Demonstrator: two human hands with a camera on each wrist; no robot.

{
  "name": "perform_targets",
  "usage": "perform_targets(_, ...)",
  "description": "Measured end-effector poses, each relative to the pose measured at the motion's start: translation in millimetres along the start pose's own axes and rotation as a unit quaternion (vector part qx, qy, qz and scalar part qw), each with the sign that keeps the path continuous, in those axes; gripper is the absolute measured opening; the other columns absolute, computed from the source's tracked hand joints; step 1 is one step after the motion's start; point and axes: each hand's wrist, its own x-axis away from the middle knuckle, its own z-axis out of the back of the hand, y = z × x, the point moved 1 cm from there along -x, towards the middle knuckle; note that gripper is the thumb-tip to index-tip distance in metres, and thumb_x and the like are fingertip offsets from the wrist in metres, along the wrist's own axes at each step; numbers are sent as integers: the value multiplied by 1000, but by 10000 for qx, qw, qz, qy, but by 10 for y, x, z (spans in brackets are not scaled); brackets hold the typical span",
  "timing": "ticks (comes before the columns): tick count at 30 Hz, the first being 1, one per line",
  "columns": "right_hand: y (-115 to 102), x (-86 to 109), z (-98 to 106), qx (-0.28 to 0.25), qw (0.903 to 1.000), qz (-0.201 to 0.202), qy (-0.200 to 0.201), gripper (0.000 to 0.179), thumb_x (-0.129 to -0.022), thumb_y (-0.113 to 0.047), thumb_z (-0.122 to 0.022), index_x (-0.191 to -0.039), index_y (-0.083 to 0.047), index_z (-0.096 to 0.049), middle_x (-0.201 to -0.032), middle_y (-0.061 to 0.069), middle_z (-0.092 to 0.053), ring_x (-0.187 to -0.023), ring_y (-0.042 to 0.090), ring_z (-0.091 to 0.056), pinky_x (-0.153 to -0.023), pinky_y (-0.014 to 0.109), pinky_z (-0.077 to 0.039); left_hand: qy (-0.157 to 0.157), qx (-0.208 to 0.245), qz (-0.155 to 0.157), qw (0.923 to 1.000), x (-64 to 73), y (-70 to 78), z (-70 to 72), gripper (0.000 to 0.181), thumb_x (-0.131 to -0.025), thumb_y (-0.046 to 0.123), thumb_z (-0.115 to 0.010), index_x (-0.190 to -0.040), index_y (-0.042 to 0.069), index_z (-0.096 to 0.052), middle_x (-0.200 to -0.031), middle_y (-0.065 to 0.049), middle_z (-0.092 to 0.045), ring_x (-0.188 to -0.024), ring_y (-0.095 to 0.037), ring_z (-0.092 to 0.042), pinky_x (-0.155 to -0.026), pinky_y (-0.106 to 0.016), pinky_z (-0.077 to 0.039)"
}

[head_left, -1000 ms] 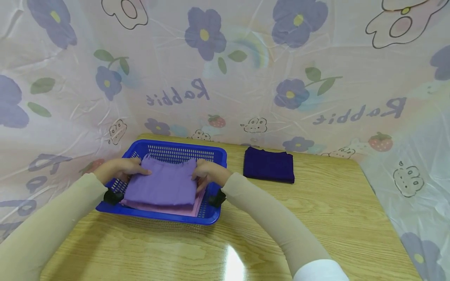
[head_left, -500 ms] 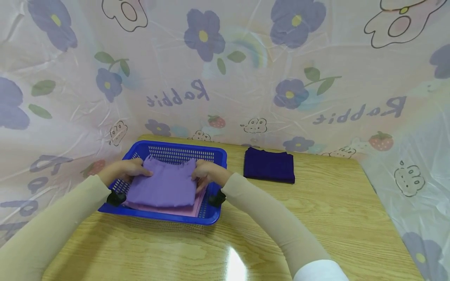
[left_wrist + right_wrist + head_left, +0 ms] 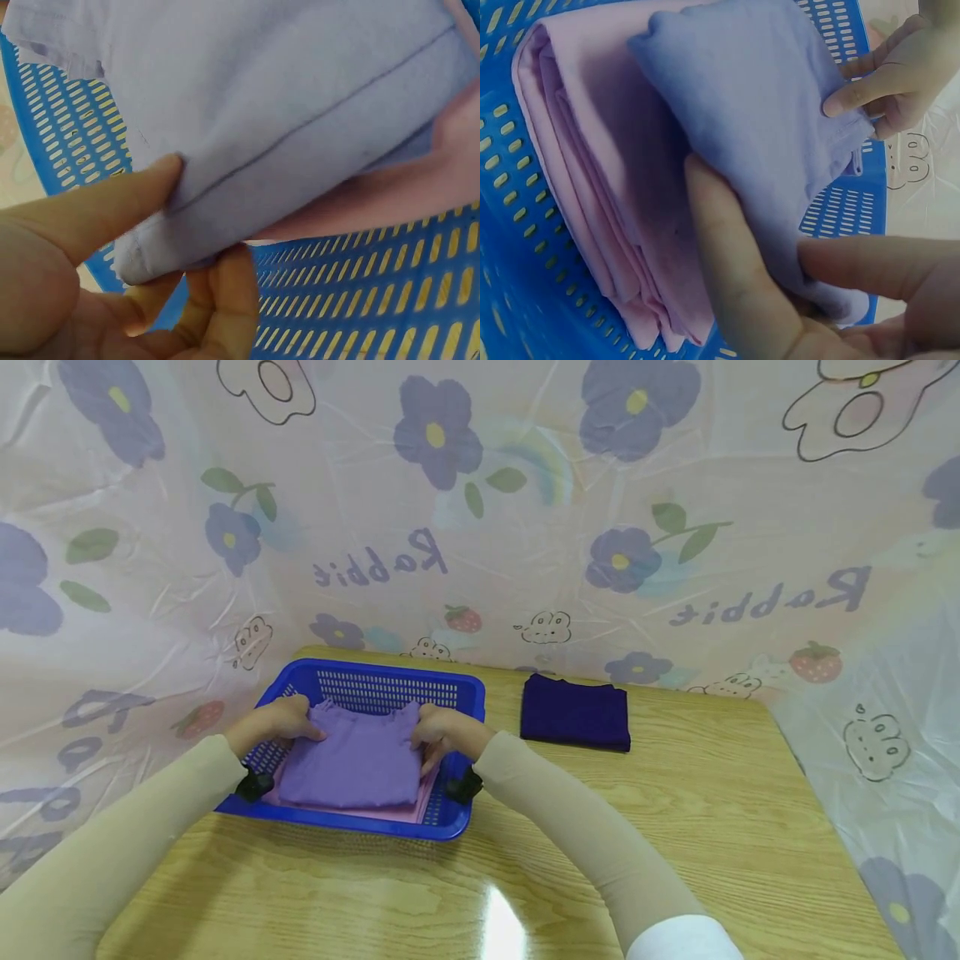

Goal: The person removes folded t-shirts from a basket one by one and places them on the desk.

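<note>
A folded light purple garment (image 3: 352,764) is held by both hands inside the blue plastic basket (image 3: 352,820). My left hand (image 3: 283,720) pinches its left edge, thumb on top and fingers underneath, as the left wrist view shows. On the opposite side my right hand (image 3: 447,731) grips the edge between thumb and fingers. Beneath it lies a folded pink garment (image 3: 592,142), its layered edge visible in the right wrist view. The purple cloth (image 3: 742,97) looks tilted over the pink one; how much of it touches is hidden.
A folded dark navy cloth (image 3: 574,713) lies on the wooden table (image 3: 690,827), right of the basket. A printed plastic curtain (image 3: 495,527) rises behind the table and along its left and right sides.
My left hand has shifted slightly right, bringing the left edge of the purple garment along. The garment's front edge sits a bit lower, and the right hand has hardly moved.
</note>
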Motion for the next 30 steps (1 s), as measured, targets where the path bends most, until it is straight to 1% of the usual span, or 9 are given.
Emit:
perform_targets(4,2,-8,2,2,10000,-31,-53,57,-94,17,-48,-145,3,-27,-136,44,-40,-125,58,-43,-81,58,-55,93,-443,-147,9989,-23,-5,-1,37,-86,12,-75,-90,-11,-47,-82,-18,-49,-66,-26,-54,-57,-33,-53)
perform_targets(7,3,-16,2,25,10000,-60,-30,56,-94,17,-48,-145,3,-29,-134,44,-42,-125,58,-44,-80,58,-56,-232,22,-16,9997,-29,-23,-16,42,-88,9,-72,-100,-19,-43,-91,-24,-48,-75,-31,-59,-65,-38,-58)
perform_targets(9,5,-18,2,28,10000,-81,-36,55,-94,17,-48,-144,3,-30,-133,44,-43,-125,58,-44,-80,58,-56,-506,398,115,9979,-29,-40,-28,55,-90,8,-69,-113,-28,-35,-106,-35,-46,-94,-43,-60,-75,-46,-59)
perform_targets(11,7,-21,-1,34,9999,-100,-76,54,-94,17,-48,-143,2,-29,-133,45,-42,-125,58,-43,-82,58,-55,-792,844,305,9928,-34,-64,-41,71,-93,8,-66,-128,-32,-19,-125,-44,-34,-116,-53,-50,-86,-54,-55)
perform_targets(13,11,-27,-4,39,9999,-121,-73,55,-94,17,-47,-144,2,-28,-134,45,-40,-126,58,-43,-82,58,-55,-1040,1191,469,9863,-48,-91,-54,83,-95,10,-65,-136,-31,-5,-138,-49,-19,-129,-59,-34,-94,-58,-49)
perform_targets(16,13,-38,-7,85,9998,-158,-37,59,-95,16,-48,-147,1,-24,-138,45,-38,-126,58,-42,-81,58,-55,-1342,1598,659,9758,-80,-128,-68,96,-96,14,-65,-141,-26,10,-147,-48,-2,-136,-61,-18,-103,-62,-39)
perform_targets(20,11,-33,-7,165,9998,-123,-18,62,-96,15,-48,-150,2,-22,-138,44,-39,-125,57,-44,-80,58,-56,-1582,1927,741,9656,-117,-162,-72,103,-94,13,-68,-142,-23,17,-149,-47,9,-138,-62,-5,-108,-65,-28)
perform_targets(24,13,-18,-1,189,9998,-35,-48,55,-95,16,-48,-145,4,-28,-129,44,-45,-120,58,-48,-79,56,-56,-1600,2056,752,9625,-116,-183,-58,105,-93,9,-69,-142,-22,18,-149,-47,10,-139,-61,-3,-109,-65,-26)
perform_targets(30,4,16,23,226,9997,50,-92,42,-92,17,-50,-131,7,-38,-115,44,-53,-113,57,-55,-75,53,-58,-1602,2268,583,9589,-75,-180,-5,102,-93,8,-69,-142,-23,14,-149,-46,3,-140,-56,-13,-110,-62,-29)
